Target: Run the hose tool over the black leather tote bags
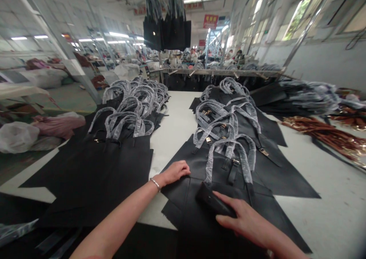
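Observation:
My right hand [243,217] grips a dark, oblong black object [214,203], perhaps a small pouch, over the nearest black bag panel [254,228] on the right. My left hand [177,170] is curled closed at that panel's upper left edge; whether it pinches anything is hidden. Plastic-wrapped handles [230,152] loop up from the right pile, with a black strap [233,171] and gold buckle between them. On the left lies another pile of black panels [108,167] with wrapped handles [131,110].
A pale table [180,114] shows between the two piles. Brown straps with gold hardware [328,137] lie at the right, near more wrapped black pieces [309,95]. Finished black bags [167,32] hang overhead beyond a metal rail [223,73]. Bundles in plastic [18,136] sit at the left.

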